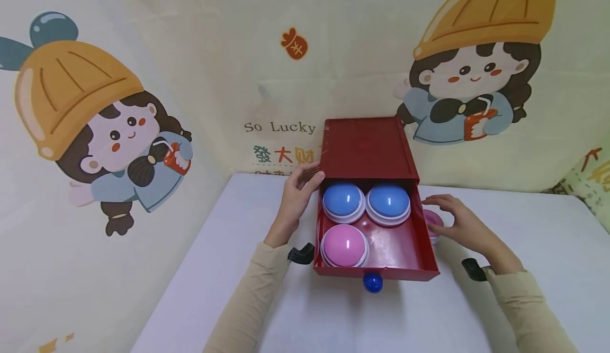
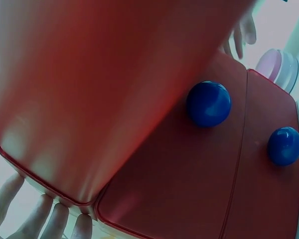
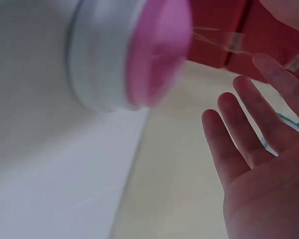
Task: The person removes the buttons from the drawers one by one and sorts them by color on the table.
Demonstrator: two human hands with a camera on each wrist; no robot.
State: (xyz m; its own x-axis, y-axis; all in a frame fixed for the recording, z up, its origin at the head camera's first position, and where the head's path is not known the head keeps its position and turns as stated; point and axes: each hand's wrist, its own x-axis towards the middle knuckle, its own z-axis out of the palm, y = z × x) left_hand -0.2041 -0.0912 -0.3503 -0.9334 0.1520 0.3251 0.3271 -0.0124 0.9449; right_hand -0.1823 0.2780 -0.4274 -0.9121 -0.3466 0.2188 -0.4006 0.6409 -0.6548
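Observation:
A red drawer box stands with its top drawer pulled out. In the drawer lie two blue-domed push buttons at the back and a pink-domed push button at front left, all with white bases. My left hand rests against the box's left edge, thumb near the front corner; its fingers lie extended along that edge. Beside the box on the right, my right hand is near another pink-domed button on the table. Its fingers are spread apart from that button.
A blue knob sticks out from the drawer front. In the left wrist view, another blue knob marks a lower drawer. Below stands the white table; a patterned cloth hangs behind.

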